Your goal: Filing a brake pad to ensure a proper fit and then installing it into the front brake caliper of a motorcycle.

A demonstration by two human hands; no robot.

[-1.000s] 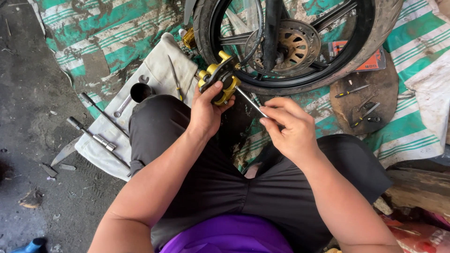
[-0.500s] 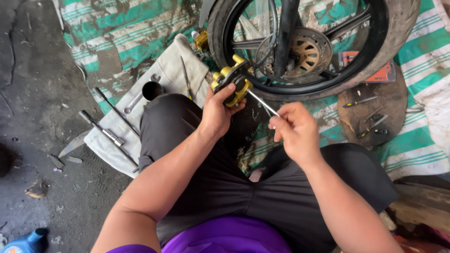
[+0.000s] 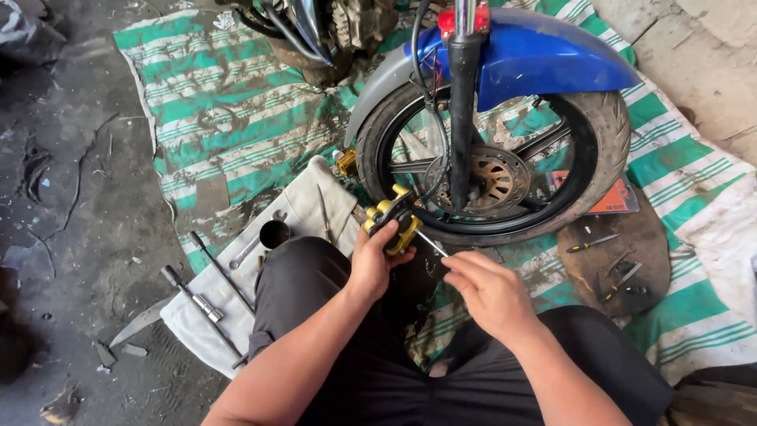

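I sit in front of a motorcycle front wheel with a blue fender and a brake disc. My left hand grips a gold brake caliper just below the tyre's lower left. My right hand pinches a thin metal tool whose tip touches the caliper. Both forearms reach out over my black trousers.
A white cloth at the left carries a socket wrench, a spanner, a black cup-like part and a screwdriver. A round wooden board at the right holds small tools. A green striped mat covers the ground.
The view has tilted up, showing the fender and fork. My hands and the caliper keep nearly the same pose, with the thin tool still at the caliper.
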